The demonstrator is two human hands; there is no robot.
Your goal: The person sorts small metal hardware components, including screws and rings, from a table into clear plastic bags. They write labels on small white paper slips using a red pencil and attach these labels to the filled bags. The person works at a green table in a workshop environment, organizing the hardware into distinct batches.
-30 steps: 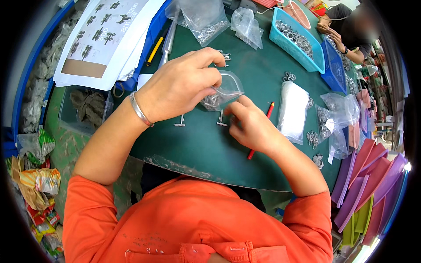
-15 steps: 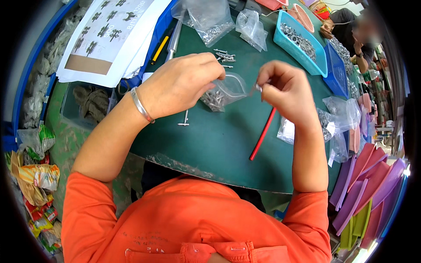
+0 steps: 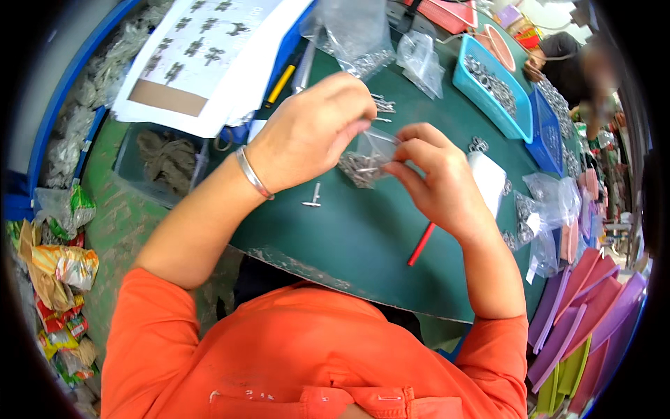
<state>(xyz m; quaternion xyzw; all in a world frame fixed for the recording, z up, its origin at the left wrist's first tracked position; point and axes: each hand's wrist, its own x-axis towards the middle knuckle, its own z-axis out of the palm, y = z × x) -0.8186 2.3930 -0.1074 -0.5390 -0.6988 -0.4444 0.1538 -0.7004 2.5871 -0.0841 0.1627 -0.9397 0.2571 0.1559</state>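
Note:
A small clear plastic bag with several silvery metal bolt-like pieces in its bottom hangs just over the green table. My left hand is closed on the bag's upper left edge, thumb and fingers pinched together. On the other side, my right hand pinches the bag's upper right edge. Below my left hand lies a single T-shaped metal piece. A few more loose metal pieces lie beyond the bag, partly hidden by my left fingers. Under my right hand a red stick shows only its near end.
Light-blue basket and dark-blue basket of metal parts stand far right. Bagged parts lie at right. Printed sheets, a yellow-and-black pen and a tub with a cloth are left. A co-worker's hand shows far right.
My right hand has come left onto the bag's edge; the small metal piece in its fingers no longer shows. The bag's mouth looks narrower. The whole view has shifted a little.

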